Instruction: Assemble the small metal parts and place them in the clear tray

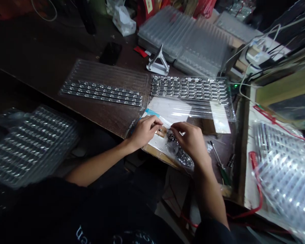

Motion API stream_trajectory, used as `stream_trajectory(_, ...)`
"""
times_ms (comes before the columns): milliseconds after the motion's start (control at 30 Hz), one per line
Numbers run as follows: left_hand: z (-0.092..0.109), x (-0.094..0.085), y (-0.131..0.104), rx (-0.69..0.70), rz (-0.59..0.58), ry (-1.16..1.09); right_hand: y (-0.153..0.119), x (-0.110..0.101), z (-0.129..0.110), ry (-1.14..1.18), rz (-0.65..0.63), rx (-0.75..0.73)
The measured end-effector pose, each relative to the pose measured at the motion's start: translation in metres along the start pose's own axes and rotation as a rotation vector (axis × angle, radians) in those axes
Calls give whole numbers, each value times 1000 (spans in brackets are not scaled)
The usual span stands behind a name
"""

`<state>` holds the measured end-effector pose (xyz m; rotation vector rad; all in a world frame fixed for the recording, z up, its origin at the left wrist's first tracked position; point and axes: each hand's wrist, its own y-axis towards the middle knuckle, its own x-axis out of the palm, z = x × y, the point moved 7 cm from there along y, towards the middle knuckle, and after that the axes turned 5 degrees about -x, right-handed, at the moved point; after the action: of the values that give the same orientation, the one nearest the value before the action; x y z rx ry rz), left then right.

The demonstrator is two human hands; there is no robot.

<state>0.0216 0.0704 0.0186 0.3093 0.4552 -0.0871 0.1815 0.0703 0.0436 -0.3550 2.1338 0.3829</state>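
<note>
My left hand [145, 130] rests at the left of a small brown block [161, 132] with a dark round hole or ring on it. Its thumb and forefinger are pinched together beside the block; whatever they hold is too small to make out. On the other side, my right hand [189, 137] hovers over a clear plastic bag [184, 157] of small shiny metal parts, its fingertips also pinched. What sits between those fingertips cannot be made out. Under the block lies a white sheet [156, 142] with a blue strip [152, 112] at its upper edge.
Clear ribbed trays with rows of small metal parts lie behind my hands, one left [104, 73] and one right [190, 88]. A green-handled screwdriver [222, 169] is at right. Stacked trays [30, 145] stand lower left. A phone [110, 53] and grey stand [159, 62] are farther back.
</note>
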Motion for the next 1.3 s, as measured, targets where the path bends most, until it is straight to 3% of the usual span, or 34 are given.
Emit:
stream_trajectory(233,3,-10,-3,26,-16,40,2,2,0,27,32,-40)
stream_trajectory(433,18,-14,-28,103,-227,290,1,11,0,46,-18,-41)
stream_trajectory(600,15,-5,-40,89,-301,362,6,16,-8,46,-8,-79)
stream_trajectory(733,18,-18,-40,113,-210,211,7,30,-21,52,-83,-157)
stream_trajectory(833,15,-34,-40,67,-107,195,5,39,-27,-108,-152,-192)
stream_trajectory(1033,12,-45,-41,-5,-92,171,2,47,-30,-289,-221,-230)
stream_trajectory(1133,9,-48,-39,-49,-104,112,2,41,-29,-234,-182,-240)
stream_trajectory(1300,-12,-65,-21,-164,-153,-75,0,12,-23,-113,37,-272)
